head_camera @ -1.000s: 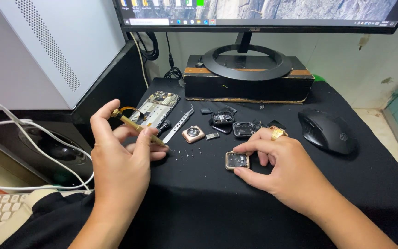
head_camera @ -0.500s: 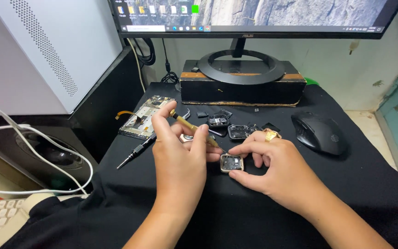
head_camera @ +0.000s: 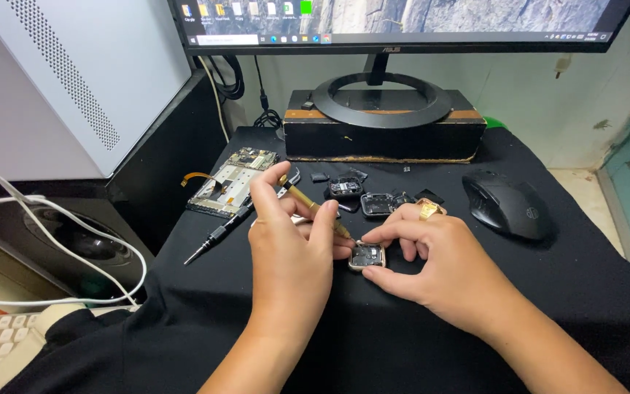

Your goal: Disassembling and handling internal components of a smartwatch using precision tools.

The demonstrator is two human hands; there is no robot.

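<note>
I have the left hand (head_camera: pixel 286 241) pinching a small brass-handled screwdriver (head_camera: pixel 313 206), tip down at the edge of the open watch case (head_camera: pixel 367 255). Right hand (head_camera: pixel 432 255) clamps that case between fingertips, flat on the black cloth (head_camera: pixel 373 343), mid-table in front of the monitor stand (head_camera: pixel 380 102). Case is already opened, insides exposed. Other watch bodies (head_camera: pixel 362 197), a second screwdriver (head_camera: pixel 216 237) and a circuit board (head_camera: pixel 231 179) lie apart behind. My read: teardown partway, internals not yet out.
</note>
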